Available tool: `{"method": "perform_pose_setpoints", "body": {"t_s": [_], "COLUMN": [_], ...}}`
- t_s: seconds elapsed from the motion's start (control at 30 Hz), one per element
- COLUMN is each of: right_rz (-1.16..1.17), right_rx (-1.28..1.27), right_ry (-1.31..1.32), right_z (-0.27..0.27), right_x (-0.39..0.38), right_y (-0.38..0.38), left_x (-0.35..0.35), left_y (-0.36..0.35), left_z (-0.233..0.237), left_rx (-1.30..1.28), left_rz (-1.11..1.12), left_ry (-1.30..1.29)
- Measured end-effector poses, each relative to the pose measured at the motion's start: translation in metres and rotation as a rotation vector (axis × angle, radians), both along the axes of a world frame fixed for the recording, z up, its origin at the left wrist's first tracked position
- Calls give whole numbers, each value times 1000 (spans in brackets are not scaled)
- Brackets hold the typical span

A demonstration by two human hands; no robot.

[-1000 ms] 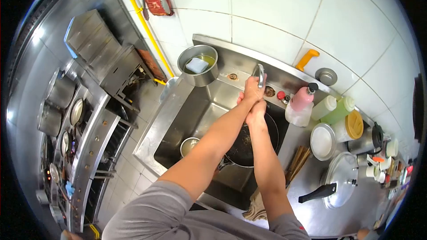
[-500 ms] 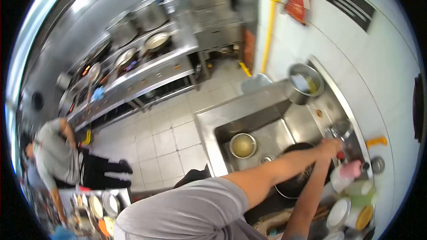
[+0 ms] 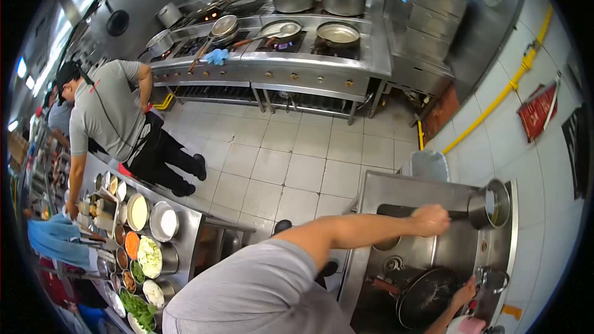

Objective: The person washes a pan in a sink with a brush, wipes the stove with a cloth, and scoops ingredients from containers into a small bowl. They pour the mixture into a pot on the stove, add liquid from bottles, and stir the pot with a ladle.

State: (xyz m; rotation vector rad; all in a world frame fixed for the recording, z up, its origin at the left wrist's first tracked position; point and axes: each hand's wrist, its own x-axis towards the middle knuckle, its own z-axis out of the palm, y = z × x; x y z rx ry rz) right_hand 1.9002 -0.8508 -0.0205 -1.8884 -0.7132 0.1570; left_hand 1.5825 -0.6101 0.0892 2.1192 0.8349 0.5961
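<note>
My left hand (image 3: 431, 219) is closed in a fist above the near side of the steel sink (image 3: 448, 250); whatever it holds is hidden. Lower down, my right hand (image 3: 464, 294) has its fingers curled at the right rim of a black pan (image 3: 427, 300), close to the metal tap (image 3: 492, 279). What those fingers grip is unclear. The pan's brown handle (image 3: 387, 286) points left. Under my left forearm, a round bowl (image 3: 387, 245) is partly hidden. A metal pot (image 3: 489, 207) stands at the sink's far right corner.
A stove (image 3: 291, 74) with pans and two large pots is at the back. A person (image 3: 117, 111) in grey stands at the left beside a counter (image 3: 198, 235) of food containers. A plastic bin (image 3: 429, 166) stands behind the sink; a yellow pipe (image 3: 501, 96) runs along the wall.
The view has swung left, showing more of the stove and food counter. My hands, together by the tap before, are now apart, the left one moved away over the sink.
</note>
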Motion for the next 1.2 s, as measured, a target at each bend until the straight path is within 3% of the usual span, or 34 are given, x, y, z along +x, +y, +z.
{"method": "perform_pose_setpoints", "body": {"t_s": [0.03, 0.13, 0.17, 0.2, 0.27, 0.3, 0.33, 0.4, 0.47, 0.5, 0.57, 0.63, 0.7, 0.77, 0.8, 0.87, 0.97, 1.0, 1.07, 1.13, 1.2], "right_rz": [-21, 197, 235, 245, 589, 613, 624, 829, 905, 973, 1122, 1209, 1191, 1329, 1380, 1525, 1703, 1732, 1759, 1705, 1636], "right_rx": [-101, -162, -428, -426, -363, -408, -405, -510, -546, -590, -439, -334, -492, -235, -199, -237, -78, -30, 59, 17, -43], "right_ry": [-210, -361, -307, -317, -623, -465, -480, -290, -373, -446, -558, -449, -94, -548, -482, -487, -409, -399, -404, -398, -375], "right_z": [10, 67, 72, 84, 120, 136, 143, 151, 156, 149, 98, 45, 40, -11, 14, -9, -17, -30, -51, -60, -64], "right_x": [-4, -48, -47, -64, -123, -155, -179, -230, -301, -331, -368, -427, -533, -610, -676, -767, -902, -944, -1026, -1101, -1161], "right_y": [9, 57, 73, 90, 136, 159, 186, 243, 305, 330, 400, 465, 507, 561, 567, 604, 645, 663, 705, 742, 775], "left_x": [-37, -156, -197, -243, -334, -381, -425, -500, -568, -595, -645, -682, -707, -728, -740, -765, -802, -817, -850, -886, -920], "left_y": [14, 41, 47, 50, 61, 56, 52, 39, 29, 26, 29, 36, 52, 73, 89, 122, 174, 194, 227, 264, 294], "left_z": [-10, -31, -48, -52, -115, -129, -137, -152, -181, -190, -195, -192, -174, -159, -150, -138, -132, -133, -142, -152, -146], "left_rx": [55, 161, 132, 44, 25, 82, -4, -87, -127, -134, -252, -378, -352, -343, -396, -458, -365, -356, -346, -212, -216], "left_rz": [33, 167, 217, 279, 331, 421, 491, 664, 806, 868, 942, 1006, 1217, 1334, 1395, 1466, 1455, 1450, 1462, 1617, 1683], "left_ry": [23, 162, 221, 261, 299, 333, 388, 430, 411, 402, 340, 281, 257, 247, 254, 268, 356, 220, 87, -89, -83]}}
